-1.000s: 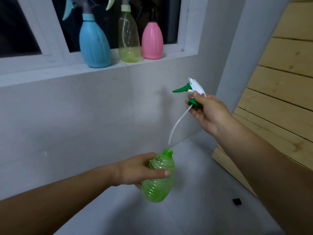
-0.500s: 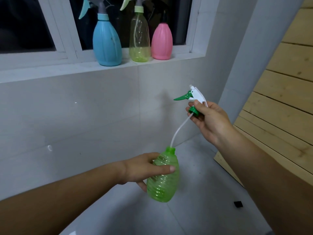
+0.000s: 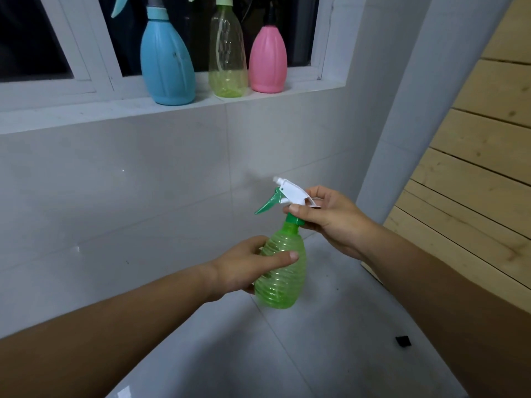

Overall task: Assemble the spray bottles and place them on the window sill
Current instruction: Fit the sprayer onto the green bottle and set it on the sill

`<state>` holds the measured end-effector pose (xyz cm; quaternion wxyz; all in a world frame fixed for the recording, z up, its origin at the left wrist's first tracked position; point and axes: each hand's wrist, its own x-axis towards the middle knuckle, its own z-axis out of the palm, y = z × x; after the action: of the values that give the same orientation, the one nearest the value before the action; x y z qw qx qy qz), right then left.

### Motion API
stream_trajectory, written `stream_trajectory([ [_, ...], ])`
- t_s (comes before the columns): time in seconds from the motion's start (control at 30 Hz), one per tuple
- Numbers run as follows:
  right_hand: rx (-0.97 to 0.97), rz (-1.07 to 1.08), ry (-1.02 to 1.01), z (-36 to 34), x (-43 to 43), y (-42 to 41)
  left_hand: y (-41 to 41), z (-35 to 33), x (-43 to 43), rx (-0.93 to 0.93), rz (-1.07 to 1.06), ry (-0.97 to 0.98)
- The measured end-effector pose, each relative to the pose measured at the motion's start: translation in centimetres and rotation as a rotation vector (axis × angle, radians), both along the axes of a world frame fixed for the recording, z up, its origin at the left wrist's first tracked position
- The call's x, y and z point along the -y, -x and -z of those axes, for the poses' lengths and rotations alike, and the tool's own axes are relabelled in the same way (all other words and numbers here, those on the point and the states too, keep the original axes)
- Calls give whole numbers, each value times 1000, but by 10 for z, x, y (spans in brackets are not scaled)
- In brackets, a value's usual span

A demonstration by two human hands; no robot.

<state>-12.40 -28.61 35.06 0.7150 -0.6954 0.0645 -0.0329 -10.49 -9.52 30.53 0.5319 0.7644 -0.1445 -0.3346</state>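
Observation:
My left hand (image 3: 244,268) grips the ribbed body of a clear green bottle (image 3: 283,278), held upright in the air. A white spray head with a green trigger (image 3: 287,196) sits on the bottle's neck, its green collar (image 3: 294,219) at the mouth. My right hand (image 3: 330,216) pinches that head at the collar. The dip tube is hidden inside the bottle. On the white window sill (image 3: 86,112) stand a blue spray bottle (image 3: 166,61), a clear yellow-green one (image 3: 227,56) and a pink one (image 3: 267,60).
A white tiled wall (image 3: 143,182) runs below the sill. Pale wooden planks (image 3: 474,173) lean at the right. The grey floor (image 3: 287,354) below carries a small black object (image 3: 403,340). The window glass is dark.
My right hand lowered the spray head; its tube slid down into the green bottle and the collar now rests on the neck. The view moved closer to the sill.

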Motion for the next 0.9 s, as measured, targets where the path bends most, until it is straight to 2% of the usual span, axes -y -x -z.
stream_trajectory([
  [0.27, 28, -109, 240, 3, 11, 0, -1, 2, -4, -8, 31, 36],
  [0.63, 23, -209, 334, 6, 7, 1, -3, -5, -6, 3, 27, 12],
  [0.77, 58, -191, 504, 8, 0, 2, -3, -4, -5, 29, 30, 12],
  [0.9, 54, -154, 410, 15, -6, -1, -4, -6, -5, 37, 28, 16],
])
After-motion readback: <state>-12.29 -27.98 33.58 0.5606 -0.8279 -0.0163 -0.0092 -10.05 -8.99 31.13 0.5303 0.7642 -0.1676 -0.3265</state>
